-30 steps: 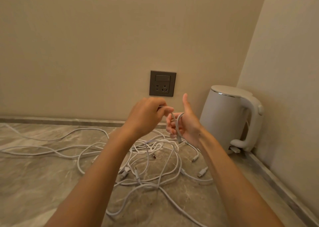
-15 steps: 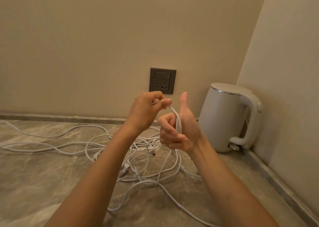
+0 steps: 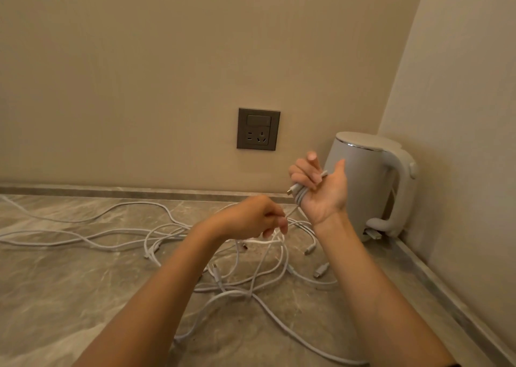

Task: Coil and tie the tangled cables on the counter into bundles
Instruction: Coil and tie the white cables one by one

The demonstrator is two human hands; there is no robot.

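Note:
Several white cables (image 3: 251,269) lie tangled on the grey marble counter (image 3: 55,297), with long strands running off to the left. My right hand (image 3: 321,190) is raised, palm toward me, its fingers curled round a small coil of white cable (image 3: 300,192) whose plug sticks out to the left. Lower and to the left, my left hand (image 3: 257,217) pinches the same cable's free strand just above the tangle.
A white electric kettle (image 3: 371,182) stands in the right back corner, close behind my right hand. A grey wall socket (image 3: 258,128) sits on the back wall. Loose plugs (image 3: 321,270) lie right of the tangle. Walls close off the back and right.
My left hand has dropped from beside the right hand down toward the tangle. My right hand turned palm-up and rose slightly, the coil now wound round its fingers.

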